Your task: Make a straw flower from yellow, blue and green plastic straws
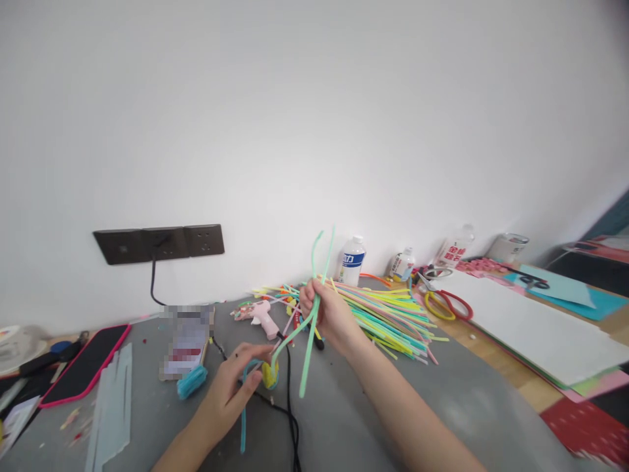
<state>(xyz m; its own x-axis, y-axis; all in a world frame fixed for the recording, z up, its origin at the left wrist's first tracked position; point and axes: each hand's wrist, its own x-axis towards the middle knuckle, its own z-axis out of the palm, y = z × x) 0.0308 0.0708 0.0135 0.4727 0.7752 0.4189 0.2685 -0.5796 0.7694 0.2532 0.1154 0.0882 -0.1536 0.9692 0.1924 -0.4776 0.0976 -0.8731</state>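
Right hand (322, 308) up high, fist clenched around 2 mint-green pipe cleaners (306, 364) that cross just below it, over the gray table (354, 419)! Left hand (230, 388) lower, thumb and fingers pinching a blue pipe cleaner (243, 426) by a yellow coil (268, 375). Behind: pink glue gun (266, 320), multicolored pipe-cleaner bundle (388, 314).

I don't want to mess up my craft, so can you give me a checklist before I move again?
1. Right hand grips the green pipe cleaners: ok, fingers closed around them.
2. Left hand firmly holds the yellow piece: cannot tell, fingers are right by it.
3. Scissors away from both hands: ok, off to the right.
4. Glue gun cool: cannot tell, heat doesn't show.
5. Black cord well away from your hands: not ok, it runs close by the left one.
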